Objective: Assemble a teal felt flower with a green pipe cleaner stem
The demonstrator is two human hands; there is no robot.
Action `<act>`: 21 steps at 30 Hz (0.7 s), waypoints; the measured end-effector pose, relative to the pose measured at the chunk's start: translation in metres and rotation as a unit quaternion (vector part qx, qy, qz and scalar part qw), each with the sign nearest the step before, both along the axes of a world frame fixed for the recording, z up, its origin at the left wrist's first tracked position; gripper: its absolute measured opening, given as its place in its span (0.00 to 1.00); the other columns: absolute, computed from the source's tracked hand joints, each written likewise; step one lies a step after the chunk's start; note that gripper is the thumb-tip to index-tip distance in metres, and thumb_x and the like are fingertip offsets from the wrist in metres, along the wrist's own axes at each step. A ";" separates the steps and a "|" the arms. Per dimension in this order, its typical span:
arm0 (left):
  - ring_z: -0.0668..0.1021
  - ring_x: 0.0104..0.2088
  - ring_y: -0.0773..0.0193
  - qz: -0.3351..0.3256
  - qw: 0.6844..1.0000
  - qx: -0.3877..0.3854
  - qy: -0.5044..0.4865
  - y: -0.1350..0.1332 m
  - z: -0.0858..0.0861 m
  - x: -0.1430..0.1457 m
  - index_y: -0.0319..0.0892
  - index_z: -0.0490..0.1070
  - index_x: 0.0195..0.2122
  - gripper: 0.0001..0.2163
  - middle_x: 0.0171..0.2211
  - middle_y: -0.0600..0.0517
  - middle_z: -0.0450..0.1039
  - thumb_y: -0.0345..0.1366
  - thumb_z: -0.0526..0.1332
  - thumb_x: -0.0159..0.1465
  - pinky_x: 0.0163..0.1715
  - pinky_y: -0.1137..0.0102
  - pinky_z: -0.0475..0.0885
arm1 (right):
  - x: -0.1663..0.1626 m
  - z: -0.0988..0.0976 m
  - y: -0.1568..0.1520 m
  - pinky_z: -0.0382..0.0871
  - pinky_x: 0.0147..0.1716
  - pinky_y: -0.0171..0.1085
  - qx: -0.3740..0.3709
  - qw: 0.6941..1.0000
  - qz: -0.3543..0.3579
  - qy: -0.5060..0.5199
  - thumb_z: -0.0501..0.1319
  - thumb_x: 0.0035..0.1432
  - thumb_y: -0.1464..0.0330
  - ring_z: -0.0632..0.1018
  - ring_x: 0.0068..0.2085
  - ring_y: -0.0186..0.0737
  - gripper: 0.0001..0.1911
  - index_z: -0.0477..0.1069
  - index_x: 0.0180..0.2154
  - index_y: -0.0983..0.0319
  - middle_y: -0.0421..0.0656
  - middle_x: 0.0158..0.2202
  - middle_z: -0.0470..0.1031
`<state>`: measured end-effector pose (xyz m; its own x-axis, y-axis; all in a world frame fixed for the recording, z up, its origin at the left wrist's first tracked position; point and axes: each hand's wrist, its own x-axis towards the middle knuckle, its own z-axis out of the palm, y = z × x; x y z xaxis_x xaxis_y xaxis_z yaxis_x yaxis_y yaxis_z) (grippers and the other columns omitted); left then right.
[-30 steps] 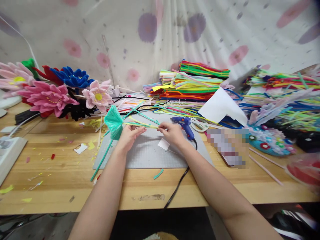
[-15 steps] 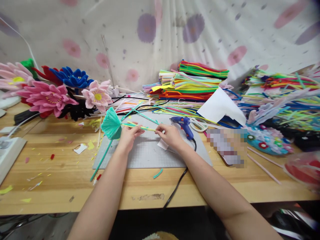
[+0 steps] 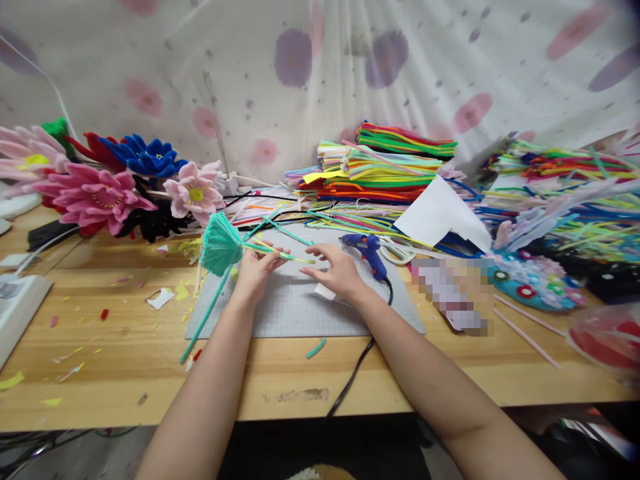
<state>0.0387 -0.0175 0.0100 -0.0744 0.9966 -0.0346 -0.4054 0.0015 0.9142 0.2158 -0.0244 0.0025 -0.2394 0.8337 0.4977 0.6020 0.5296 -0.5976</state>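
Note:
My left hand [image 3: 257, 270] is closed around the stem of a teal pipe-cleaner flower [image 3: 220, 245]. Its fan-shaped head points left, and the yellow and teal stem [image 3: 299, 259] reaches out to the right past my fingers. Just off the stem's free end is my right hand [image 3: 336, 272], thumb and fingers parted with nothing between them. Both hands are above a grey cutting mat [image 3: 300, 320]. A loose teal pipe cleaner [image 3: 206, 321] slants down from below the flower head across the mat's left edge.
A blue glue gun [image 3: 367, 252] lies at the mat's right, its black cord running to the front edge. Bundles of pipe cleaners [image 3: 390, 163] are stacked behind. Finished fuzzy flowers [image 3: 100, 197] stand at left, a white power strip [image 3: 23, 310] nearer. White paper [image 3: 443, 213] lies at back right.
My right hand has let go of the stem's end, and its thumb and fingers have spread apart. My left hand keeps its hold, with the flower head shifted very slightly.

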 end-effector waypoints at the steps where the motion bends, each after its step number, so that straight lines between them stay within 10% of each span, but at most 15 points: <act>1: 0.79 0.32 0.61 0.004 1.000 -0.001 0.001 0.000 0.000 0.000 0.39 0.60 0.32 0.18 0.27 0.54 0.72 0.30 0.67 0.43 0.41 0.60 0.71 | 0.000 0.000 0.000 0.65 0.37 0.36 0.023 1.000 -0.009 0.019 0.60 0.51 0.61 0.73 0.37 0.38 0.11 0.69 0.35 0.60 0.43 0.36 0.75; 7: 0.79 0.32 0.61 -0.008 1.000 -0.011 0.022 0.000 0.000 0.001 0.39 0.60 0.32 0.18 0.27 0.53 0.72 0.31 0.68 0.44 0.40 0.60 0.72 | -0.001 -0.001 0.003 0.59 0.30 0.35 0.061 0.995 -0.077 0.006 0.49 0.60 0.62 0.68 0.29 0.35 0.17 0.63 0.21 0.61 0.41 0.22 0.67; 21: 0.77 0.30 0.63 -0.034 0.995 -0.035 0.091 -0.003 0.003 -0.002 0.36 0.68 0.32 0.19 0.27 0.51 0.73 0.35 0.70 0.39 0.31 0.66 0.73 | -0.015 -0.010 0.004 0.65 0.33 0.33 -0.099 0.988 0.010 0.118 0.56 0.54 0.66 0.73 0.30 0.33 0.05 0.64 0.29 0.60 0.39 0.28 0.71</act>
